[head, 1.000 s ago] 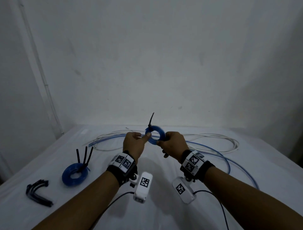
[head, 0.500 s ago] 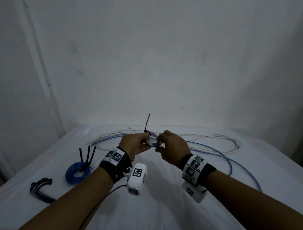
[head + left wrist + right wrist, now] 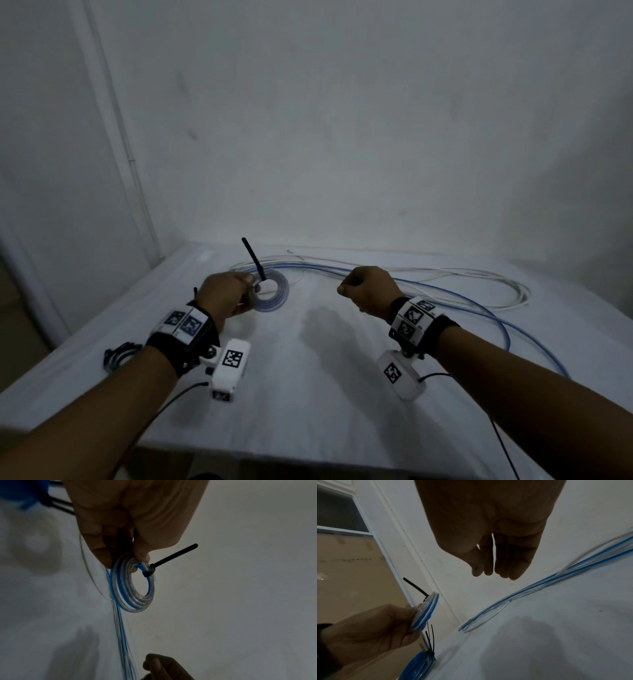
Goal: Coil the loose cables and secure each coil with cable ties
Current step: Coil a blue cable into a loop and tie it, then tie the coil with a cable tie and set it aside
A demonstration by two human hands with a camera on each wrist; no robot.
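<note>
Your right hand (image 3: 371,291) is letting go of the coil (image 3: 272,291) and pulling away rightward, leaving your left hand (image 3: 224,296) holding it alone.

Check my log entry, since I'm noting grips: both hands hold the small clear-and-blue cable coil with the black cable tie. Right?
Not quite. Only the left hand holds the small clear-and-blue cable coil with the black cable tie; the right hand is apart from it, holding nothing, as the head view shows.

White-covered table (image 3: 308,394), perhaps a window (image 3: 337,511).
</note>
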